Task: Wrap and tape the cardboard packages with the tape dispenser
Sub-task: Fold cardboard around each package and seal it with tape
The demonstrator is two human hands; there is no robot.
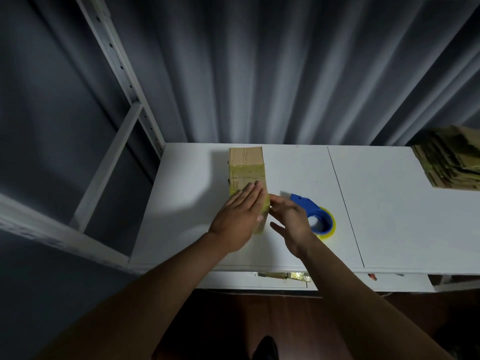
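Fingers (253, 189) of the left hand (237, 216) lie straight and flat on top of the cardboard package (246, 175), pressing down the near band of yellowish tape rather than gripping anything. Fingers of the right hand (288, 219) are loosely spread and clasp nothing — the tips touch the package's right side, at about three o'clock from the left hand.

From the head view, the package stands lengthwise near the middle of the white table (376, 203), one tape band across its middle and another under the left palm. The blue tape dispenser (315, 215) lies flat on the table just beside the right hand, at roughly four o'clock from the package, touched by neither hand.

What could go wrong: if the left palm slides instead of pressing, the tape may wrinkle or trap air and hold poorly. If the right hand swings back carelessly, it may knock the dispenser toward the near edge. The far end of the package shows bare cardboard, so that end could stay loose if left untaped.

No open container shows; the package is closed and its contents cannot be seen. At two o'clock, well apart, a stack of flattened cardboard (452, 159) sits on the table's far right. Below the near edge, a shelf holds something gold and crinkled (285, 276) — too small to identify.
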